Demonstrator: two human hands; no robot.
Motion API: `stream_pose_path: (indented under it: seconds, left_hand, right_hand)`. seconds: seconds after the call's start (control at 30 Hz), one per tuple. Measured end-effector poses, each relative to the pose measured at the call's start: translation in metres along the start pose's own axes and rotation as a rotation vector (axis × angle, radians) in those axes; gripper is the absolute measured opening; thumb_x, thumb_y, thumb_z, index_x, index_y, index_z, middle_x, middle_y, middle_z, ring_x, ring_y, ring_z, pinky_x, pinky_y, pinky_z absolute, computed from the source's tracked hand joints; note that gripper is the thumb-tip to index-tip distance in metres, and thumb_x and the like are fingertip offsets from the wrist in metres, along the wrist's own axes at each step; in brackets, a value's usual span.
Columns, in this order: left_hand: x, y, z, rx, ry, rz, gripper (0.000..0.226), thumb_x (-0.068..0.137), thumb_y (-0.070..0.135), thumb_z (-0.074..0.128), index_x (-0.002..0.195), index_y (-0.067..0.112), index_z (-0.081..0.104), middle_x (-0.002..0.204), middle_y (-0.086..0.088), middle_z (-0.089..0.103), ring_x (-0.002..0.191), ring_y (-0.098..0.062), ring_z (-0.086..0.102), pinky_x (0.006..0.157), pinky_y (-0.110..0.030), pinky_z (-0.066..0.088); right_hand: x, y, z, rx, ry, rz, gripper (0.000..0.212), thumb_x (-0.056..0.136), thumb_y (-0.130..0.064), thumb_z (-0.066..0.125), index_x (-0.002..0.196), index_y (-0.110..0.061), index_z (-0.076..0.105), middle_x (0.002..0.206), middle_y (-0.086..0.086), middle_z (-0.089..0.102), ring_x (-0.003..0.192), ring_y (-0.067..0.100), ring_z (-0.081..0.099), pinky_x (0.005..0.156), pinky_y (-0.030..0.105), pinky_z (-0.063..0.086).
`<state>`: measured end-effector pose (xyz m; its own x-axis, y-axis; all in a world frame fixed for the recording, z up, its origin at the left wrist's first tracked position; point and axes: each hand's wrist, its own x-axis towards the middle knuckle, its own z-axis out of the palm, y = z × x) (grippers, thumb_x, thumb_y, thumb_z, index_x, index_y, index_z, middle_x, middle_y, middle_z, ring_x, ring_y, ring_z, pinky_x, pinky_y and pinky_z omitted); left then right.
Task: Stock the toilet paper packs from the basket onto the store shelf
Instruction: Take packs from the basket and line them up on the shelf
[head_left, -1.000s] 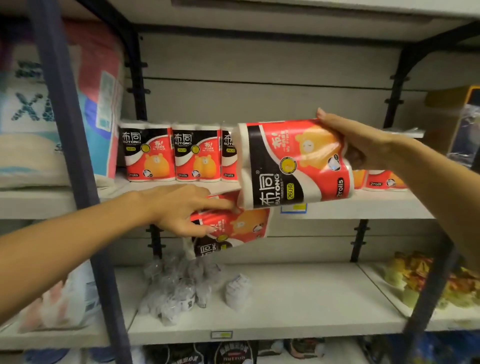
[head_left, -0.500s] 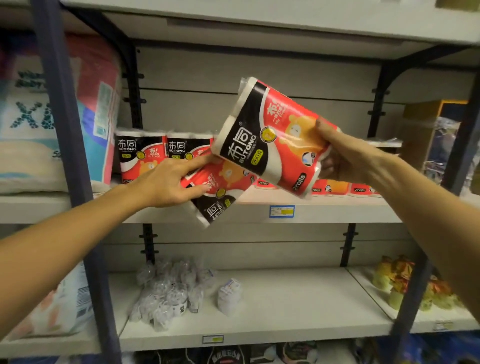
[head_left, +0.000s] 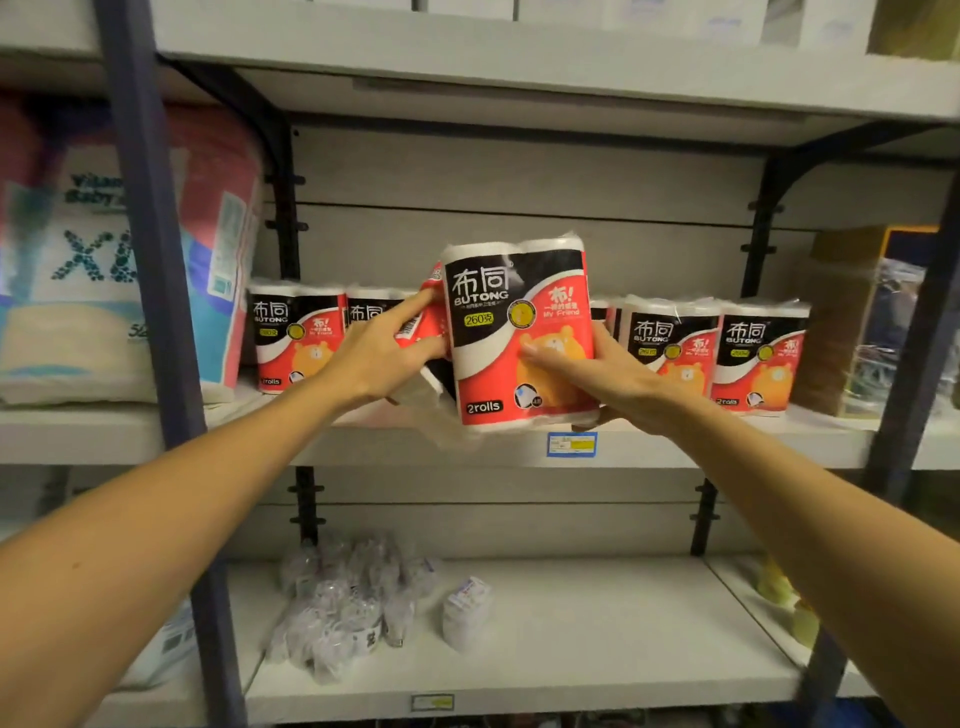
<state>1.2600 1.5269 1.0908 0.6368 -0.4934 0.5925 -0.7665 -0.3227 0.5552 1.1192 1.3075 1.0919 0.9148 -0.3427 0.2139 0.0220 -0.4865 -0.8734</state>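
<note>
My right hand (head_left: 605, 382) holds a red, black and white two-roll toilet paper pack (head_left: 511, 312) upright at the front edge of the middle shelf (head_left: 363, 444), fingers across its front, thumb underneath. My left hand (head_left: 382, 356) grips a second pack (head_left: 431, 332), tilted and mostly hidden behind the first. More of the same packs stand in a row at the back, on the left (head_left: 298, 338) and on the right (head_left: 717, 353). The basket is out of sight.
A large pink and white bale (head_left: 104, 260) fills the shelf section to the left, behind a dark upright post (head_left: 150, 260). A brown box (head_left: 852, 322) stands at the right. On the lower shelf (head_left: 571, 649) lie small plastic-wrapped items (head_left: 353, 597). A blue price tag (head_left: 571, 444) marks the shelf edge.
My right hand has turned its pack from tilted to upright and lowered it to the shelf edge. My left hand has raised its pack up beside it.
</note>
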Motion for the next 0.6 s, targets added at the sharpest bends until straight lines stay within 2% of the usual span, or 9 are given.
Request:
stream_pose_path:
  seconds: [0.03,0.1,0.17,0.23,0.37,0.47,0.6]
  left_hand:
    - [0.000,0.001,0.000,-0.002,0.004,0.002,0.059,0.089,0.053,0.057,0.142,0.051,0.032,0.109,0.015,0.054,0.094,-0.011,0.052,0.061,-0.007,0.034]
    - [0.001,-0.001,-0.002,-0.017,0.019,0.018,0.060,0.089,0.054,0.056,0.142,0.053,0.030,0.108,0.014,0.056,0.087,-0.008,0.057,0.055,-0.007,0.036]
    - [0.005,-0.007,-0.002,-0.033,0.037,0.039,0.058,0.089,0.052,0.057,0.141,0.054,0.031,0.109,0.010,0.059,0.081,0.000,0.056,0.053,-0.007,0.038]
    - [0.010,-0.015,-0.002,-0.073,0.049,0.073,0.053,0.091,0.044,0.058,0.138,0.052,0.035,0.116,0.004,0.058,0.081,0.001,0.055,0.058,-0.010,0.040]
    - [0.021,-0.030,-0.004,-0.134,0.123,0.141,0.052,0.093,0.035,0.058,0.139,0.043,0.035,0.119,0.002,0.050,0.082,0.000,0.055,0.061,-0.009,0.043]
    - [0.027,-0.044,0.000,-0.171,0.170,0.189,0.053,0.093,0.038,0.058,0.140,0.042,0.031,0.114,0.005,0.047,0.084,0.000,0.055,0.064,-0.014,0.047]
    - [0.033,-0.062,0.014,-0.204,0.204,0.233,0.056,0.088,0.046,0.053,0.139,0.040,0.031,0.114,0.006,0.046,0.082,0.001,0.056,0.064,-0.018,0.049]
  right_hand:
    - [0.001,-0.002,0.001,-0.012,0.013,-0.021,0.090,0.057,-0.068,0.079,0.131,-0.032,0.042,0.115,-0.005,0.065,0.099,0.020,0.068,0.078,0.047,0.059]
    - [0.003,-0.007,0.002,-0.021,0.059,-0.086,0.074,0.060,-0.055,0.080,0.122,-0.026,0.052,0.109,-0.004,0.068,0.093,0.016,0.070,0.083,0.042,0.058]
    - [0.006,-0.011,-0.001,0.002,0.127,-0.156,0.056,0.066,-0.043,0.081,0.113,-0.023,0.059,0.102,-0.004,0.070,0.086,0.013,0.071,0.074,0.030,0.060]
    - [0.013,-0.012,-0.005,0.029,0.231,-0.207,0.050,0.070,-0.037,0.082,0.112,-0.019,0.061,0.100,-0.003,0.070,0.084,0.012,0.070,0.065,0.021,0.058]
    - [0.038,0.000,-0.021,0.050,0.497,-0.186,0.055,0.065,-0.036,0.087,0.113,-0.021,0.062,0.107,-0.001,0.070,0.095,0.013,0.068,0.085,0.036,0.057]
    - [0.048,0.013,-0.023,0.007,0.666,-0.139,0.060,0.058,-0.038,0.089,0.109,-0.030,0.060,0.112,0.000,0.068,0.101,0.016,0.065,0.089,0.039,0.055]
    - [0.062,0.031,-0.018,-0.050,0.750,-0.004,0.063,0.062,-0.035,0.089,0.116,-0.019,0.063,0.115,0.004,0.068,0.105,0.021,0.063,0.094,0.040,0.052]
